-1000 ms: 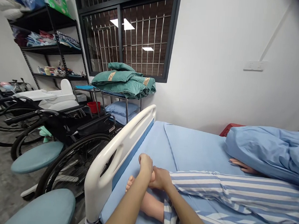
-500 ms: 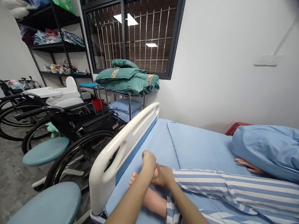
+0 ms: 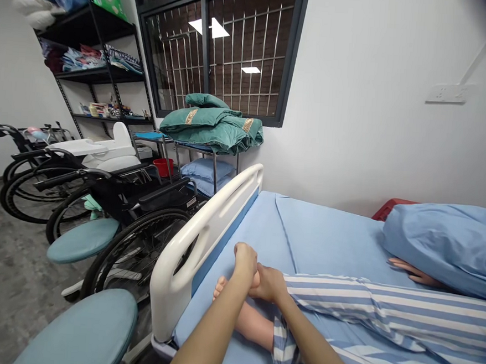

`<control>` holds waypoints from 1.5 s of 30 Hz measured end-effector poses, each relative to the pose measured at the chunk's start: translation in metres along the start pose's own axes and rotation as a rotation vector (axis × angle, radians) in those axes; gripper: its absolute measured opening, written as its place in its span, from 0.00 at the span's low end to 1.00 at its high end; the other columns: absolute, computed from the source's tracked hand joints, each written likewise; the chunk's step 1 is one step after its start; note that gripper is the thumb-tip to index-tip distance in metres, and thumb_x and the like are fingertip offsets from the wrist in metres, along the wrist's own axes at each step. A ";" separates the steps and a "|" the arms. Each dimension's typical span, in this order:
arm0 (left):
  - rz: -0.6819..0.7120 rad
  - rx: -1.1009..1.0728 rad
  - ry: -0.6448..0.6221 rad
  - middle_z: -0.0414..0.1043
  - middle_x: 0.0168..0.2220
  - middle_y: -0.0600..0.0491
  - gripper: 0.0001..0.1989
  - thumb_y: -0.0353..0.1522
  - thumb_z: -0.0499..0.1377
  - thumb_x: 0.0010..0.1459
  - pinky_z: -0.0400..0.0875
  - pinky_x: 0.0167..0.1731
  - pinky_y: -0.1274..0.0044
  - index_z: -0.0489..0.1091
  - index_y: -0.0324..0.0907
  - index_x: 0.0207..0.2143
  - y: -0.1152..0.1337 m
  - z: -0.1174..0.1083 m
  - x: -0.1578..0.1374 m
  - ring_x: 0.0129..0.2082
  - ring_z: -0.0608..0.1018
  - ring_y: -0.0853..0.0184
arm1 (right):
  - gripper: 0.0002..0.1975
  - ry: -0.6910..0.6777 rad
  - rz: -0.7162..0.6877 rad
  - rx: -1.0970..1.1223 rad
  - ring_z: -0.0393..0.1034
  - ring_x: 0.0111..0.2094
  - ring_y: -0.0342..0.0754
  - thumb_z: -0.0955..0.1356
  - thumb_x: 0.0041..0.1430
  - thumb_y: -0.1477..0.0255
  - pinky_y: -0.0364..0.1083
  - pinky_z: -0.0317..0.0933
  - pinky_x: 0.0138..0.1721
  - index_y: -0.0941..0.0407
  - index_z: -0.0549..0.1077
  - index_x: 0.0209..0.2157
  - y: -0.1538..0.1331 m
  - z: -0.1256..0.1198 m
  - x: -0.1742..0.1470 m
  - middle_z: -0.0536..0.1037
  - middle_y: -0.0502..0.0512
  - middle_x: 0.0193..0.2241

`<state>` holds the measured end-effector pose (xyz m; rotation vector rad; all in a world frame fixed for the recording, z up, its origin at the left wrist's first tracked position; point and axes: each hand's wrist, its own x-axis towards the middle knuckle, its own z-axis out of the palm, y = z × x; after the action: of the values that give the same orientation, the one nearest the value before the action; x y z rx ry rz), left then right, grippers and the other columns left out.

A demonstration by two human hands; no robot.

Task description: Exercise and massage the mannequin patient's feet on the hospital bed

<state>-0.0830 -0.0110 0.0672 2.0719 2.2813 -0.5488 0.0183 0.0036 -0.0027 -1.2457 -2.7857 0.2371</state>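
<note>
A figure in blue-and-white striped trousers (image 3: 343, 294) lies on the bed; whether it is a person or a manikin I cannot tell. My left hand (image 3: 245, 258) is closed around the toe end of the figure's far foot (image 3: 256, 279), which is mostly hidden by my fingers. Wrapped around the ankle of that same foot is my right hand (image 3: 269, 283). The near foot (image 3: 219, 287) shows its toes beside my left forearm. Its bare lower leg (image 3: 255, 326) passes beneath my forearms into a rolled trouser cuff (image 3: 281, 337).
A white footboard (image 3: 170, 276) closes the bed's left end. Beyond it stand a wheelchair (image 3: 141, 208) and two round stools (image 3: 87, 326). Green bedding (image 3: 213, 127) is piled on a rack under the window. A blue cover (image 3: 451, 241) lies over the figure's upper part, near its hand (image 3: 413, 271).
The view has shifted slightly, so the room sits a little further right. Both hands keep the same hold on the far foot, with hardly any movement.
</note>
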 end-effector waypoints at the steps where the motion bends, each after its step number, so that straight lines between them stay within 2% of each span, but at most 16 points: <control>1: 0.001 -0.001 -0.004 0.70 0.26 0.48 0.08 0.29 0.54 0.45 0.61 0.27 0.74 0.71 0.38 0.29 0.000 0.000 0.001 0.28 0.71 0.65 | 0.25 0.004 -0.003 -0.002 0.67 0.32 0.53 0.65 0.37 0.54 0.43 0.49 0.27 0.55 0.63 0.35 0.000 0.000 0.000 0.73 0.55 0.30; 18: -0.015 -0.022 0.062 0.69 0.26 0.47 0.09 0.27 0.51 0.48 0.61 0.26 0.74 0.70 0.37 0.30 0.000 0.004 0.001 0.28 0.71 0.64 | 0.25 -0.002 -0.009 0.009 0.66 0.33 0.54 0.64 0.38 0.54 0.44 0.48 0.29 0.56 0.63 0.37 0.004 0.006 0.002 0.73 0.56 0.31; 27: 0.003 -0.026 0.032 0.70 0.25 0.49 0.09 0.28 0.54 0.44 0.62 0.26 0.74 0.70 0.38 0.30 -0.001 0.001 0.003 0.27 0.72 0.64 | 0.25 0.030 -0.029 0.018 0.67 0.31 0.53 0.64 0.38 0.53 0.43 0.47 0.27 0.55 0.63 0.36 0.007 0.011 0.003 0.73 0.54 0.29; 40: -0.022 -0.032 0.080 0.70 0.28 0.46 0.10 0.28 0.51 0.48 0.62 0.27 0.73 0.70 0.38 0.31 -0.001 0.003 0.001 0.30 0.72 0.64 | 0.25 0.034 -0.035 -0.002 0.67 0.32 0.53 0.63 0.38 0.52 0.44 0.49 0.27 0.55 0.63 0.35 0.005 0.009 0.004 0.73 0.55 0.30; 45: -0.016 -0.050 0.078 0.70 0.26 0.46 0.09 0.27 0.52 0.46 0.63 0.27 0.74 0.71 0.37 0.29 -0.001 0.000 -0.001 0.28 0.72 0.64 | 0.26 0.027 -0.016 -0.023 0.67 0.31 0.53 0.63 0.37 0.51 0.44 0.50 0.27 0.55 0.63 0.35 0.004 0.008 0.003 0.73 0.55 0.30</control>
<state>-0.0842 -0.0123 0.0674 2.0898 2.3302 -0.4137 0.0181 0.0076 -0.0115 -1.2222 -2.7818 0.1859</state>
